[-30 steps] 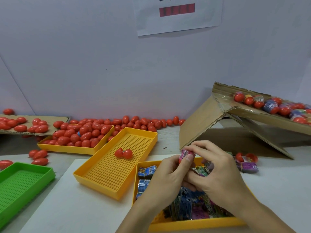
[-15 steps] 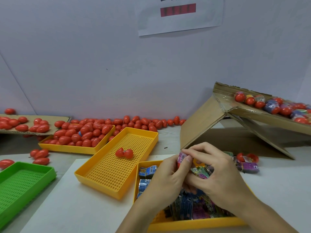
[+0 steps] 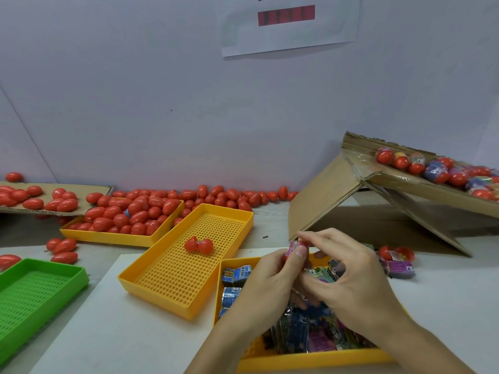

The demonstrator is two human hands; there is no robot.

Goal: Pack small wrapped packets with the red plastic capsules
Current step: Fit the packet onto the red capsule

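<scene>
While both hands meet at lower center, the left hand and right hand pinch a pink packet (fingertips clamped on it).

1. A "6" in a small white circle shows on a wrapped packet in the near yellow tray.
2. The paper sheet on the wall carries a red bar and cut-off dark strokes; neither reads.
3. Print on the blue packets is too small to read.

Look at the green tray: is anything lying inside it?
No. The green tray shows only its bare perforated floor.
</scene>
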